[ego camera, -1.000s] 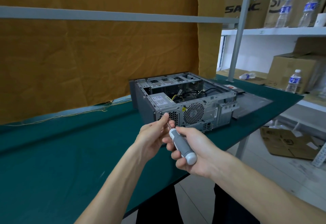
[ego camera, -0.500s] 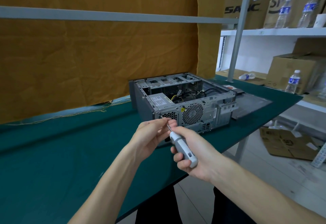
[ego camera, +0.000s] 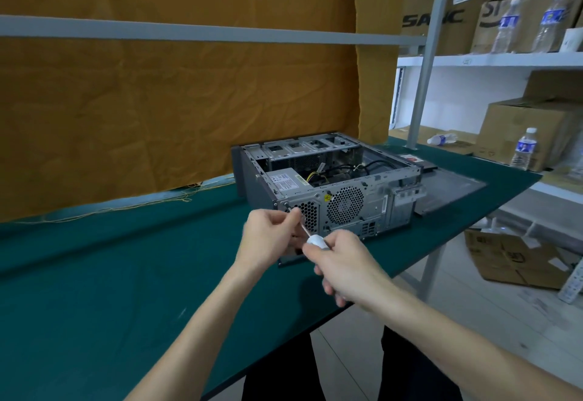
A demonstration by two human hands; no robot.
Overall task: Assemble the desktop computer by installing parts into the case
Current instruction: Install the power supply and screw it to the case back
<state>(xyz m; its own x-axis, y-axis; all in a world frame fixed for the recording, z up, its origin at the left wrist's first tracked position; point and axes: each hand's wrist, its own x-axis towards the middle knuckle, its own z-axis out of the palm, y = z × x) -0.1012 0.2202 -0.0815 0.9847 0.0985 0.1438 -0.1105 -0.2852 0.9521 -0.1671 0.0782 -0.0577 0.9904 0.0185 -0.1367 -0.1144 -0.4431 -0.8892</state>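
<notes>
An open grey computer case (ego camera: 372, 192) lies on its side on the green table (ego camera: 94, 274), its rear panel with a fan grille facing me. Inside sit a power supply (ego camera: 285, 180) and black and yellow cables (ego camera: 344, 170). My right hand (ego camera: 344, 262) grips a screwdriver (ego camera: 317, 240) with a white and grey handle, its thin shaft pointing up-left at the panel's left corner. My left hand (ego camera: 271, 236) pinches the shaft near its tip, right at the panel. Whatever is at the tip is hidden by my fingers.
The case's flat side panel (ego camera: 454, 189) lies on the table to the right of the case. An orange cloth (ego camera: 176, 101) hangs behind. Shelves (ego camera: 504, 60) at right hold cardboard boxes and water bottles (ego camera: 525, 148). A flattened box (ego camera: 517, 258) lies on the floor.
Both hands moved forward and up toward the case's rear left corner. The screwdriver tilted so most of its handle is now hidden inside my right hand.
</notes>
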